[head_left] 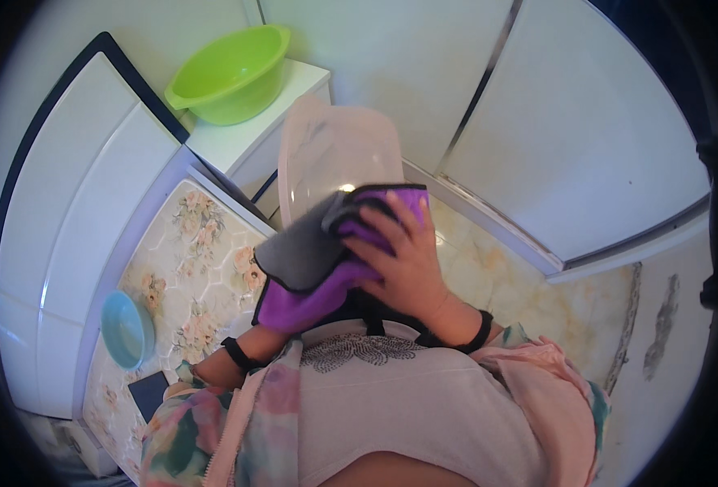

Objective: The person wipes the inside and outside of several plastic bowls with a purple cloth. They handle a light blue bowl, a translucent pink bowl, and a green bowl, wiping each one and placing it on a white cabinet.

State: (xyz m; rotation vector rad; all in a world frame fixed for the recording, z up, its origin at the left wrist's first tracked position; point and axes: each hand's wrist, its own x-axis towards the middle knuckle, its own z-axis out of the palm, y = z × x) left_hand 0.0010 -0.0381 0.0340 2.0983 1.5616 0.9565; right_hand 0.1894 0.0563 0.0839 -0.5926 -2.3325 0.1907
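Observation:
A purple and grey microfibre cloth [310, 307] with black edging is bunched up in front of my body. My right hand [410, 265] lies over its right side, fingers spread and bent around a rolled fold. The cloth covers most of my left hand [272, 336]; only the part near the wrist shows at the lower left, and its fingers are hidden. Both wrists wear black bands. Just beyond the cloth is a pale pink, glossy plastic object [343, 143] with a rounded edge; its lower part is hidden, so its kind is unclear.
A green plastic basin [231, 76] sits on a white cabinet [307, 73]. On the floral-patterned surface [197, 280] at left are a light blue basin [128, 332] and a dark flat object [149, 394]. A dark-edged white panel [85, 182] rises beyond. White sliding doors [584, 134] border the marble-look floor [505, 274].

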